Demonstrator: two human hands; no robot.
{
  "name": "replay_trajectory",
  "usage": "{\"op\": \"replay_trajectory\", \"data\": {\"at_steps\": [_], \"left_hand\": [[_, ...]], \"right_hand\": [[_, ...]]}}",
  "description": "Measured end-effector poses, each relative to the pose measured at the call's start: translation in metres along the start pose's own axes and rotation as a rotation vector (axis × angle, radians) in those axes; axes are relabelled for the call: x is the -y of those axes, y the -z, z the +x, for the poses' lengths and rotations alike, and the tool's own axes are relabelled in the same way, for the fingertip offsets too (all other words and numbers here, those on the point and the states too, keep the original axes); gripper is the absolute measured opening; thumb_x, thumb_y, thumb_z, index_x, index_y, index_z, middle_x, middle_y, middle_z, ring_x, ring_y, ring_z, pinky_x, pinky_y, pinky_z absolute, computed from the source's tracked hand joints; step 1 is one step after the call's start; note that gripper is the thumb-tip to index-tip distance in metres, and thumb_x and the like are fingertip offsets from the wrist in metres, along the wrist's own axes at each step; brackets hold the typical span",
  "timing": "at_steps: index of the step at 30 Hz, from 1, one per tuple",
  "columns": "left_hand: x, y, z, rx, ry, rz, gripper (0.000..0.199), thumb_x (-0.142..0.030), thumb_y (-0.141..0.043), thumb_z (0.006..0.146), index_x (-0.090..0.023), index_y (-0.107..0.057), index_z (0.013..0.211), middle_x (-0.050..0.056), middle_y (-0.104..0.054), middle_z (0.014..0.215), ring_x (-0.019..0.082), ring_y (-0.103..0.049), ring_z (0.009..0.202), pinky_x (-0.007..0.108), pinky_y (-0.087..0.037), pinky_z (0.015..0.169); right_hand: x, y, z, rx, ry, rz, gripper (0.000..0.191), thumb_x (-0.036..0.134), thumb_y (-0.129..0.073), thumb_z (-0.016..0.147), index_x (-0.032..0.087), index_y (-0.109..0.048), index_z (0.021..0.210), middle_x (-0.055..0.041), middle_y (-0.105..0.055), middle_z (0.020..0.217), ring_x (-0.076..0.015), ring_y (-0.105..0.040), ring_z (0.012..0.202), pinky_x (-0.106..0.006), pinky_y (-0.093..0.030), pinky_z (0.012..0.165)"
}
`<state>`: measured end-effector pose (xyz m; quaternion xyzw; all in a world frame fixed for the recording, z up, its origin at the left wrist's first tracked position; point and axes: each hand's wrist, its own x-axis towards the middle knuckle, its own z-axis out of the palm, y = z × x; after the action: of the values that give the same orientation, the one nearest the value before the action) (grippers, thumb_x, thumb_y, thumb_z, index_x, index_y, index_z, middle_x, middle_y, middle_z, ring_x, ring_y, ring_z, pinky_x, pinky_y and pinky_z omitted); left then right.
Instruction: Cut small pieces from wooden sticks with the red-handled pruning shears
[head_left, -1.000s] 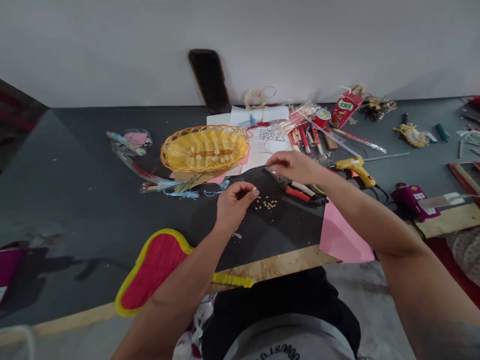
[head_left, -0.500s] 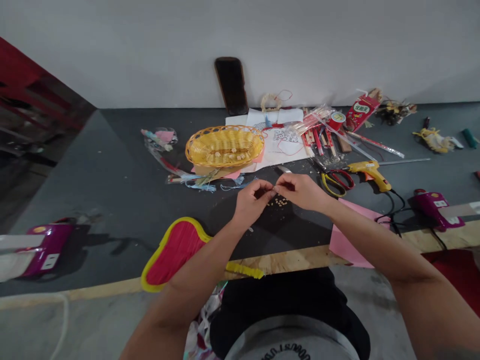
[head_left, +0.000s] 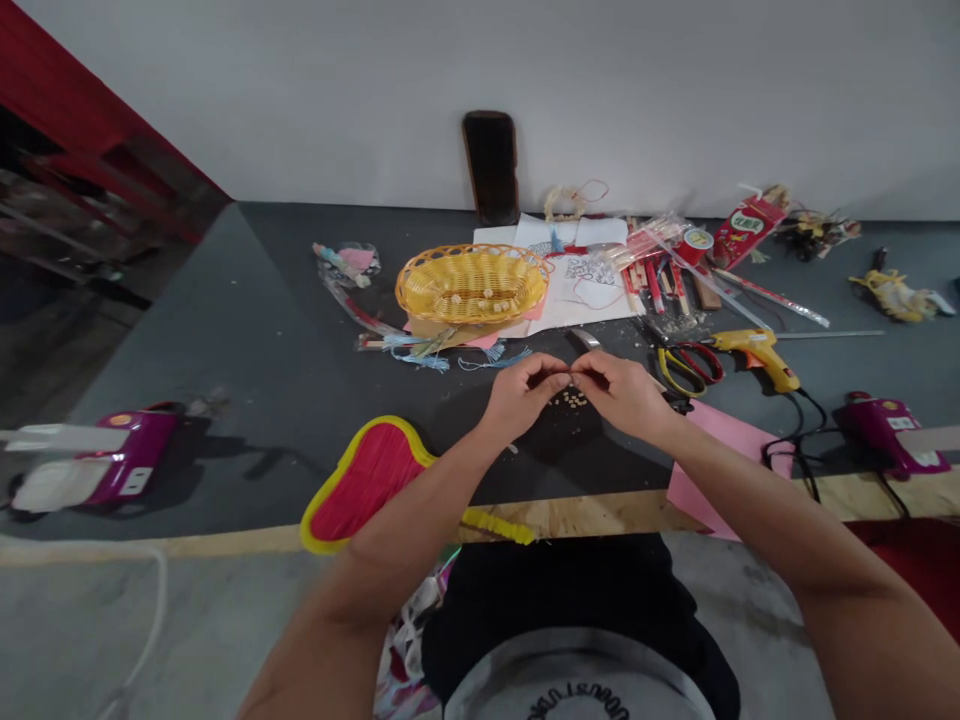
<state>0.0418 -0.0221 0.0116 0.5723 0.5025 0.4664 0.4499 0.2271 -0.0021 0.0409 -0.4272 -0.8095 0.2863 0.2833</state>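
My left hand [head_left: 525,393] and my right hand [head_left: 619,393] meet at the fingertips over the dark table. Both are pinched closed, and whatever sits between the fingertips is too small to make out. Just below them lie several small pale beads [head_left: 574,399]. A metal blade [head_left: 586,339] rests behind the fingers. Beyond my left hand stands a yellow woven basket [head_left: 472,285] holding several small pale pieces, with blue tassels [head_left: 420,358] in front of it.
Scissors [head_left: 681,369] and a yellow glue gun [head_left: 757,357] lie right of my hands. A red and yellow fuzzy shape [head_left: 367,480] is near the left forearm, pink paper [head_left: 701,470] under the right. A phone [head_left: 491,168] leans on the wall. Purple devices [head_left: 139,455] stand at both sides.
The view has shifted, so the table items appear further right. My fingertips stay together, with my hands now more level and the left fingers bent over slightly differently.
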Motion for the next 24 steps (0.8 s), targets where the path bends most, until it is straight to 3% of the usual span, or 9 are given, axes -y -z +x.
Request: {"op": "replay_trajectory", "data": {"at_steps": [9, 14, 19, 24], "left_hand": [[-0.004, 0.001, -0.002, -0.007, -0.083, 0.142, 0.013, -0.035, -0.069, 0.084, -0.022, -0.073, 0.082, 0.001, -0.074, 0.079, 0.017, -0.064, 0.073, 0.028, -0.050, 0.073], [-0.002, 0.003, 0.001, -0.162, -0.031, 0.124, 0.014, -0.034, -0.069, 0.084, -0.021, -0.072, 0.084, 0.002, -0.073, 0.080, 0.016, -0.062, 0.073, 0.028, -0.047, 0.073], [0.005, 0.006, 0.005, -0.248, -0.007, 0.066, 0.018, -0.037, -0.072, 0.082, -0.020, -0.070, 0.086, 0.000, -0.066, 0.074, 0.013, -0.054, 0.065, 0.026, -0.043, 0.064], [0.009, 0.005, 0.006, -0.255, 0.010, 0.039, 0.019, -0.037, -0.074, 0.080, -0.019, -0.071, 0.086, -0.001, -0.063, 0.071, 0.012, -0.051, 0.062, 0.026, -0.040, 0.061]], "right_hand": [[-0.002, 0.000, -0.005, 0.026, -0.008, 0.016, 0.018, 0.026, -0.050, 0.095, 0.023, -0.068, 0.096, -0.0028, -0.073, 0.086, -0.0173, -0.067, 0.076, -0.030, -0.051, 0.073], [-0.015, 0.021, -0.016, -0.010, 0.033, -0.056, 0.028, 0.022, -0.045, 0.097, 0.021, -0.066, 0.117, -0.0101, -0.074, 0.111, -0.0210, -0.070, 0.100, -0.035, -0.053, 0.089], [-0.025, 0.044, -0.048, -0.029, -0.045, -0.160, 0.021, 0.025, -0.048, 0.098, 0.026, -0.068, 0.104, -0.0071, -0.075, 0.104, -0.0217, -0.071, 0.095, -0.036, -0.055, 0.084], [-0.036, 0.037, -0.072, -0.019, 0.014, -0.196, 0.021, 0.026, -0.046, 0.100, 0.028, -0.067, 0.099, -0.0073, -0.075, 0.099, -0.0236, -0.072, 0.094, -0.039, -0.056, 0.083]]}}
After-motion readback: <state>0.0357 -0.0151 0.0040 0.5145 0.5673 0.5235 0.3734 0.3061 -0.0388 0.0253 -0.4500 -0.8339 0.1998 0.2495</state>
